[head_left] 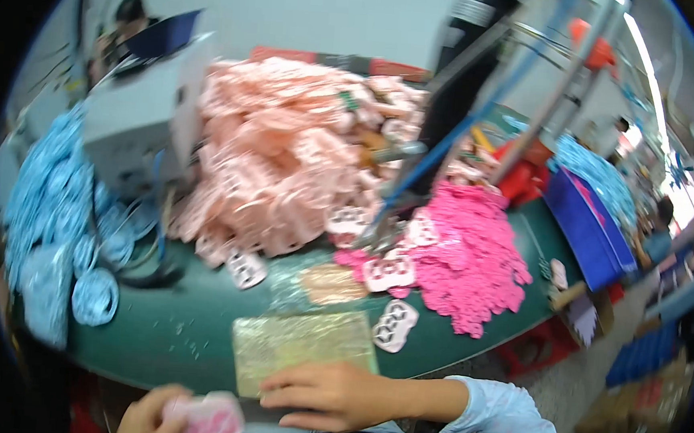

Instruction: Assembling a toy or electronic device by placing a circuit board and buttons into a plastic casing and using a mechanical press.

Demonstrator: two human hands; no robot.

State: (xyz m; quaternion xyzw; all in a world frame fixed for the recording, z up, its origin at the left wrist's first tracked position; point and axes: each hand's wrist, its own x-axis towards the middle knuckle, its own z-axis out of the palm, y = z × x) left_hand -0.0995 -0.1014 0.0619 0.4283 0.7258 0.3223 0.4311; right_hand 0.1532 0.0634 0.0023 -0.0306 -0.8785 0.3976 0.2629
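Note:
At the table's near edge, my left hand (146, 417) is closed on a small pale piece with pink patches (208, 422); motion blurs its detail. My right hand (330, 396), fingers stretched out and apart, reaches over the near edge of a yellowish, shiny rectangular pad (298, 338). It holds nothing that I can see, and whether it touches the pad I cannot tell. Right of the pad lies a flat pale pink piece with dark-looking openings (395, 326). Similar pieces lie by the bright pink heap (469, 253) and the large peach heap (274, 163).
A grey box-shaped machine (135, 133) stands at left beside light-blue bundles (47, 187). A dark post with metal rods (460, 96) rises behind the pad. At right are a blue bin (587, 233) and a red stool (543, 343). Other people (123, 28) are farther back.

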